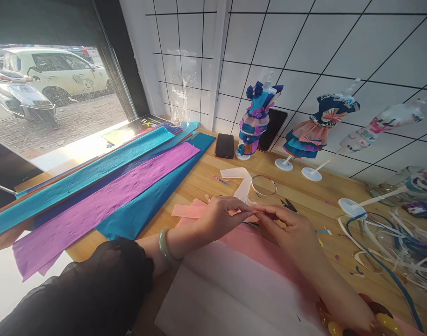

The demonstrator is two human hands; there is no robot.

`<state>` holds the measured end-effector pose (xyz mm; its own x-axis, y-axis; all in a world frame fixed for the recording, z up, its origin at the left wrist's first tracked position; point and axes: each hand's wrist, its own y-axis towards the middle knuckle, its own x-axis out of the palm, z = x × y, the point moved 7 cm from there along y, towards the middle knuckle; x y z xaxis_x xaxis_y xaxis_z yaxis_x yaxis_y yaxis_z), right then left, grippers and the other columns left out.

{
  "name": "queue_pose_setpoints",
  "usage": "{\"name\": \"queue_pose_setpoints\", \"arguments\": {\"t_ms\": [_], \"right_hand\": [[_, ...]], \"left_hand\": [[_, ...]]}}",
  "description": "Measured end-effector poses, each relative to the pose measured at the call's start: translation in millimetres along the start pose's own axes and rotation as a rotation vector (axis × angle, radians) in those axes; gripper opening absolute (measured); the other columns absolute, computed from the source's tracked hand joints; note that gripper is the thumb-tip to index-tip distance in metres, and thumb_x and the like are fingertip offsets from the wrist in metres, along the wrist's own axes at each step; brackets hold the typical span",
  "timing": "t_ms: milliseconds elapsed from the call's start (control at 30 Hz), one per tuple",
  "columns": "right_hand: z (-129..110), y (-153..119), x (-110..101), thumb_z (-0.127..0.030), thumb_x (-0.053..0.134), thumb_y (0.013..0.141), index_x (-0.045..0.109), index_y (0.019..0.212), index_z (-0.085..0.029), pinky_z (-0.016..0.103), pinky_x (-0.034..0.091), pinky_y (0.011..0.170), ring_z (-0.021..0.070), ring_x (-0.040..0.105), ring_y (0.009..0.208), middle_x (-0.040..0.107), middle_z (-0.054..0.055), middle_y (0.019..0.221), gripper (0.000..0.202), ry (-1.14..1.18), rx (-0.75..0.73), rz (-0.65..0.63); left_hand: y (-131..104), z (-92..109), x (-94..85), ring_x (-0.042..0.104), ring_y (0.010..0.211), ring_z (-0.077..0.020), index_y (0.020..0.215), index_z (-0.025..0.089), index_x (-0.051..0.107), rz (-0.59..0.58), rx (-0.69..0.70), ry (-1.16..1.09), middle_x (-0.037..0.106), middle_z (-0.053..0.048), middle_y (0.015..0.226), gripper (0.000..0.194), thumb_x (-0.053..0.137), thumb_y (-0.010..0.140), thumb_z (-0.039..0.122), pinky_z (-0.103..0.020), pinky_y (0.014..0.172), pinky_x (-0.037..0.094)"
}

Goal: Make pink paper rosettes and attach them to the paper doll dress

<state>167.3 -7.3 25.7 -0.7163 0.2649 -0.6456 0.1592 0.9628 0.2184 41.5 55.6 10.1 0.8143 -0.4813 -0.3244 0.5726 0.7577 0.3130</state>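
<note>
My left hand (217,217) and my right hand (288,226) meet fingertip to fingertip above the table. Each pinches thumb against forefinger on a small piece of pink crepe paper, mostly hidden by the fingers. A pale, sheer strip (244,183) bends across the table just behind the fingertips. Cut pink strips (187,211) lie under and left of my left hand. Beneath both hands spreads a pink sheet (246,247), with a white sheet (213,289) nearer to me. Dark-handled scissors (289,205) lie partly hidden behind my right hand.
Long turquoise (94,165) and purple (111,200) crepe sheets cover the left side. A phone (224,145), a hoop (264,185) and small dress forms in paper dresses (253,123) stand or lie toward the tiled wall. Tangled ribbons (395,242) fill the right.
</note>
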Motion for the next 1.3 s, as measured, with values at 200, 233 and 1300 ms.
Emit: {"name": "queue_pose_setpoints", "arguments": {"t_ms": [200, 233, 1300], "right_hand": [[2.4, 0.5, -3.9, -0.035, 0.058, 0.079, 0.071, 0.085, -0.024, 0.033, 0.054, 0.072, 0.0219, 0.067, 0.085, 0.073, 0.003, 0.091, 0.018, 0.061, 0.071, 0.013], [3.3, 0.4, -5.0, -0.035, 0.059, 0.078, 0.071, 0.084, -0.024, 0.033, 0.055, 0.072, 0.0219, 0.067, 0.083, 0.073, 0.003, 0.089, 0.017, 0.067, 0.084, 0.023], [4.7, -1.0, -9.2, -0.033, 0.063, 0.071, 0.07, 0.074, -0.024, 0.03, 0.055, 0.061, 0.0211, 0.068, 0.072, 0.074, 0.003, 0.081, 0.012, 0.122, 0.219, 0.093]], "left_hand": [[0.3, 0.8, 0.0, 0.064, 0.077, -0.0151, 0.08, 0.019, 0.071, -0.007, -0.003, -0.034, 0.071, -0.004, 0.083, 0.013, 0.061, 0.077, 0.027, -0.023, 0.07, 0.048], [0.2, 0.9, -0.3, 0.064, 0.077, -0.0151, 0.08, 0.02, 0.071, -0.004, -0.006, -0.047, 0.071, -0.003, 0.083, 0.013, 0.061, 0.077, 0.027, -0.023, 0.07, 0.048], [0.0, -16.5, 6.4, 0.06, 0.071, -0.0134, 0.073, 0.012, 0.067, -0.008, -0.181, -0.37, 0.067, -0.005, 0.074, 0.021, 0.069, 0.069, 0.033, -0.023, 0.065, 0.048]]}}
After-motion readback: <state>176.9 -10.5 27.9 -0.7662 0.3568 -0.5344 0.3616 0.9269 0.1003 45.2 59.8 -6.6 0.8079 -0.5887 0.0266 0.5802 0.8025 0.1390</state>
